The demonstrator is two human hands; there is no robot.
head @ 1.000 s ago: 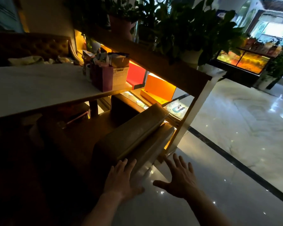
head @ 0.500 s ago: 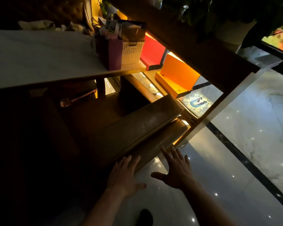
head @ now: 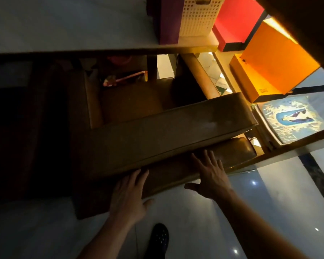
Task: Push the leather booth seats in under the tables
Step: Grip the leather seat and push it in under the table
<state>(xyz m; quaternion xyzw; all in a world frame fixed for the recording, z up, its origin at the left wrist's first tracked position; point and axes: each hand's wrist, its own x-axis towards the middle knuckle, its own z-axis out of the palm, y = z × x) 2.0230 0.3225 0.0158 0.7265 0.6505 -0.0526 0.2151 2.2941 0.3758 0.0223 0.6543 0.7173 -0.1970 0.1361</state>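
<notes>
A brown leather booth seat [head: 157,135] stands in the middle of the head view, its backrest toward me and its cushion reaching under the pale table [head: 67,28]. My left hand [head: 128,195] lies flat with straight fingers against the rear of the backrest. To its right, my right hand [head: 210,174] presses the same rear panel with spread fingers. Neither hand holds anything. The seat's left side is lost in darkness.
A purple bag [head: 168,19] and a white perforated basket [head: 200,15] stand on the table's right end. Red [head: 236,21] and orange [head: 277,58] boxes and a wooden divider frame [head: 295,150] flank the seat's right. My dark shoe [head: 158,238] is on the glossy floor.
My view has tilted down and come closer to the seat. Both hands have reached forward from above the floor and now lie on the back of the seat.
</notes>
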